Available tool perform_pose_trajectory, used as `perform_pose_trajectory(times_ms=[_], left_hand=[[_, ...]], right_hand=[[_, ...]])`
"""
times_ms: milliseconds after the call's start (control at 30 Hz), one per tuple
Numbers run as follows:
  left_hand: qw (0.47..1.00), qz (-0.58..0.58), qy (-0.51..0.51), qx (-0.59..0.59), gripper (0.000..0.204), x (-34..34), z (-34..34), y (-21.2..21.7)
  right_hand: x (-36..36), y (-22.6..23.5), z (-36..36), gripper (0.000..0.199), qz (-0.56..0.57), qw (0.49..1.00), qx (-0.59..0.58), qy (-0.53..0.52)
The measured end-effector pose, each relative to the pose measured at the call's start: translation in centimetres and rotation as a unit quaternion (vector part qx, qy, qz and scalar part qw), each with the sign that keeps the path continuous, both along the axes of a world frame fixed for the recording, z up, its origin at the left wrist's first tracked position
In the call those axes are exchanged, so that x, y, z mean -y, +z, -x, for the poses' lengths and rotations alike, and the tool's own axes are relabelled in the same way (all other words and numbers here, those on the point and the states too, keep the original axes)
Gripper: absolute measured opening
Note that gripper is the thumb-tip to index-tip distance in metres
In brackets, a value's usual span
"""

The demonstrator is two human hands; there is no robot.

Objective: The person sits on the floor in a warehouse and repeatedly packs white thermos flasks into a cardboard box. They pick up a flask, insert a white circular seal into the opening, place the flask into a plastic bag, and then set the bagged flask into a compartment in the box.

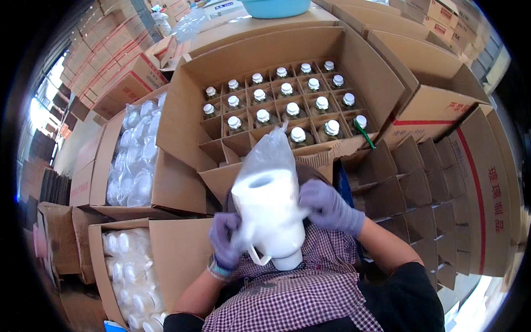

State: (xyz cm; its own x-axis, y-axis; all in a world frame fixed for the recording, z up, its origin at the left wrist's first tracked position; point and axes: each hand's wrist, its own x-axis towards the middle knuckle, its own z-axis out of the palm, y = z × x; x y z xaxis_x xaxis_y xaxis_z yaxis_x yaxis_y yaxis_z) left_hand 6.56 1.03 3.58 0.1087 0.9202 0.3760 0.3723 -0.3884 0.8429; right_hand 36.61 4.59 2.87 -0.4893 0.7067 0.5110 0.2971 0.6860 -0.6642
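Observation:
In front of my apron is a clear plastic bag [264,149] with its gathered end pointing away from me. Inside or partly inside it sits a white plastic jug-like piece [276,213], with a loop handle and a round end toward me. My left hand [225,239], in a purple-grey glove, pinches the bag's left edge. At the right edge my gloved right hand [330,206] also has its fingers closed on the bag. Just beyond stands an open carton [265,47] with cardboard dividers, holding several clear bottles with white caps [297,134].
A green strip-like thing [364,134] lies at that carton's near right corner. Cartons of bagged clear pieces [134,157] and bagged white pieces [128,265] stand at left. To the right is a carton with bare dividers [420,182]. A blue basin [275,8] sits at the far side.

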Motion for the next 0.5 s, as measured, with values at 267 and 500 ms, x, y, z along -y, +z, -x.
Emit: perform_pose_trajectory(times_ms=[267, 500], left_hand=[[0.972, 0.204, 0.000, 0.117, 0.029, 1.9, -1.2, -1.3], [0.980, 0.044, -0.150, -0.122, 0.033, 0.6, -11.1, 5.0]], right_hand=[[11.1, 1.2, 0.8, 0.075, 0.193, 0.977, 0.036, -0.083], [13.4, 1.0, -0.8, 0.092, -0.057, 0.941, -0.029, -0.333]])
